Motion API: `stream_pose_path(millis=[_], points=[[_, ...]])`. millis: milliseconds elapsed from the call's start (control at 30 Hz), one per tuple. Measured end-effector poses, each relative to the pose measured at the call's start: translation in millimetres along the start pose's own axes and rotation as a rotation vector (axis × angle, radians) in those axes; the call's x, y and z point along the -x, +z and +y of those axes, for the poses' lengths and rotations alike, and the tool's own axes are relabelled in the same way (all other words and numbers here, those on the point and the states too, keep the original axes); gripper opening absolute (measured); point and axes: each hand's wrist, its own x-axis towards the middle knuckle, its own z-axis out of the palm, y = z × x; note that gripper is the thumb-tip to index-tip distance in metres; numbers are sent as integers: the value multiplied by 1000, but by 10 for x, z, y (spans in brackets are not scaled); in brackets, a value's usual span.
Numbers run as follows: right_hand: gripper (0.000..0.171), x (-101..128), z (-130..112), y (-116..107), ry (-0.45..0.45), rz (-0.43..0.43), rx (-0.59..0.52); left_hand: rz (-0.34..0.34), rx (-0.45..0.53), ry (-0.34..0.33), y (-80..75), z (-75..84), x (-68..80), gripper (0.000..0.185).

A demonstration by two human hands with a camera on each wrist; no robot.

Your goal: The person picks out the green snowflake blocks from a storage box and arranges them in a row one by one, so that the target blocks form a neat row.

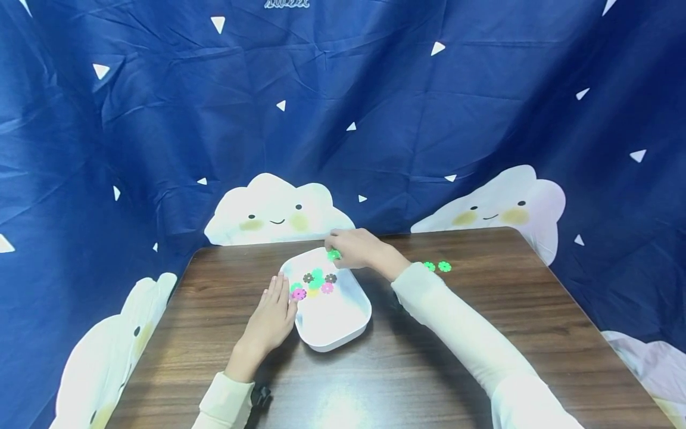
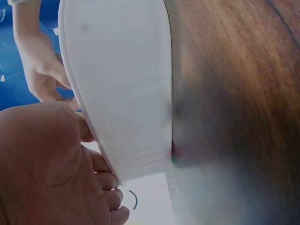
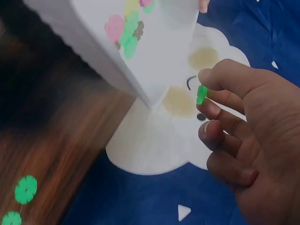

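My right hand [image 1: 355, 247] pinches a green flower-shaped plastic disc [image 3: 201, 94] between thumb and forefinger, above the far end of a white tray [image 1: 332, 319]. In the right wrist view, the other fingers of that hand [image 3: 248, 126] curl loosely below the disc. Fingers fairly straight, my left hand [image 1: 272, 313] rests along the tray's left rim, also seen in the left wrist view with the tray wall [image 2: 122, 84] beside it. Inside the tray lie several flower discs in green, pink, yellow and dark brown, among them a pink disc [image 1: 327, 288].
Two green flower discs, one of them farther right [image 1: 444, 266], lie on the wooden table [image 1: 509, 298] right of the tray, near the far edge. Behind the table hangs a blue cloth [image 1: 375, 77] printed with clouds and white triangles.
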Motion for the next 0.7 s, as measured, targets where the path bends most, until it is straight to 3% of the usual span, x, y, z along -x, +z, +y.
stream_pose_path(millis=[367,700], points=[[20,351,394,-78,3,109,-37,0,-9,-5,-69,36,13,61],[24,729,740,-122,86,119,-88,23,16,10,-39,29,15,59]])
